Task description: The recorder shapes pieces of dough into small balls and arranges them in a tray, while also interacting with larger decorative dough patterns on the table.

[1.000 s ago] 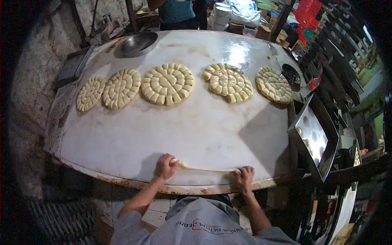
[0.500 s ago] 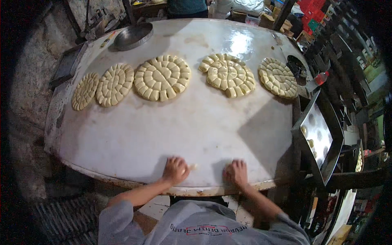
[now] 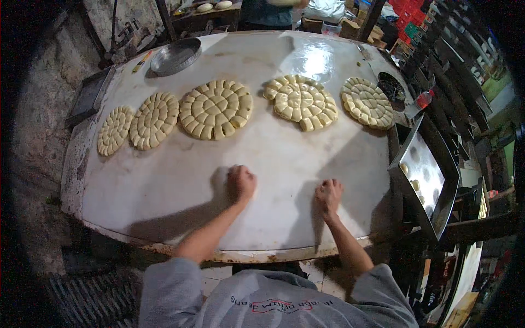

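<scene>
We hold both bare hands forward over the near half of the table, well apart from each other, fingers curled inward. Our left hand [image 3: 241, 183] is bent into a loose fist and our right hand [image 3: 329, 197] is rounded in much the same way; we cannot tell whether either closes on anything, or whether they touch the surface. Beyond them lies a row of five flat, pale-yellow dough rounds scored into rings of small blocks. The large, full-circled dough round in the middle [image 3: 216, 109] is nearest our left hand, and the glossy dough round with a gap in its outer ring [image 3: 302, 103] is nearest our right; both lie apart from our fingers.

The broad, smooth white table [image 3: 164, 183] has a worn, brown-stained edge and carries our shadows. At its far left we see a shallow round metal pan [image 3: 176, 57]. Against the right side leans a rectangular silvery metal tray [image 3: 429, 158] with a few small pale pieces inside, and a clear bottle with red on it [image 3: 424, 99] stands just behind. Across the table is a person in a dark top [image 3: 267, 13], with red plastic crates [image 3: 404, 13] stacked at the right.
</scene>
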The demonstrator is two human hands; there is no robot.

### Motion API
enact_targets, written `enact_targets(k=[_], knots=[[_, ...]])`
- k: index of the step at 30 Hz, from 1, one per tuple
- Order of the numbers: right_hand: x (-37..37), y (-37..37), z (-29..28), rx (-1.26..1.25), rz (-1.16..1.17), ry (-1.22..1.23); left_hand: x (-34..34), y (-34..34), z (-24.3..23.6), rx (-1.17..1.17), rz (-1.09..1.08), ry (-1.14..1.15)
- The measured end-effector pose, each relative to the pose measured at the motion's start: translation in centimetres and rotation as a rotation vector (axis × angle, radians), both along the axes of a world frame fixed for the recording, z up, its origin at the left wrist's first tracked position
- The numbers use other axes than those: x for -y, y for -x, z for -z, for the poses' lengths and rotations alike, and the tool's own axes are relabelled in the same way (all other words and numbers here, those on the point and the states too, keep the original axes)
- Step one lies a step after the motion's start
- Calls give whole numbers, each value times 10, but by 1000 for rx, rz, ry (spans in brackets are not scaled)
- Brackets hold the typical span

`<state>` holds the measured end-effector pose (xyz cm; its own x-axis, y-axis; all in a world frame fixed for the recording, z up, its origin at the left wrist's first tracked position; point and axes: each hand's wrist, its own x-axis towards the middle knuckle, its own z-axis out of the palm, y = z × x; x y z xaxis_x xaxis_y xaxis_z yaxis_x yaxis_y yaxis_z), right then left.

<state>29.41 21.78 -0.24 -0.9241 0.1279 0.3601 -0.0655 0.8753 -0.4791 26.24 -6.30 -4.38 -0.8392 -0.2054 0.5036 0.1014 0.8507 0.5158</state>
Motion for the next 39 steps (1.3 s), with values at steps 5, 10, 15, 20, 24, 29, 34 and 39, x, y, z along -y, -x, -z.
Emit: enact_targets(k=[5, 10, 15, 20, 24, 29, 34, 39], knots=[[46, -50, 63, -116, -196, 8, -73, -79, -38, 114, 312, -1], [-38, -106, 41, 224, -305, -217, 78, -135, -4, 71, 298, 57], [5, -5, -4, -73, 126, -14, 67, -24, -24, -29, -34, -32], [45, -51, 16, -86, -19, 6, 0, -81, -85, 100, 169, 219], [-7, -110, 11, -59, -179, -129, 100, -140, 8, 101, 236, -77], [-34, -75, 2, -6, 47, -66, 134, -89, -7, 96, -127, 153], [-8, -97, -11, 182, -238, -101, 118, -111, -47, 574, 4, 135], [-38, -143, -2, 247, -553, 85, -55, -56, -138, 863, 395, -366]])
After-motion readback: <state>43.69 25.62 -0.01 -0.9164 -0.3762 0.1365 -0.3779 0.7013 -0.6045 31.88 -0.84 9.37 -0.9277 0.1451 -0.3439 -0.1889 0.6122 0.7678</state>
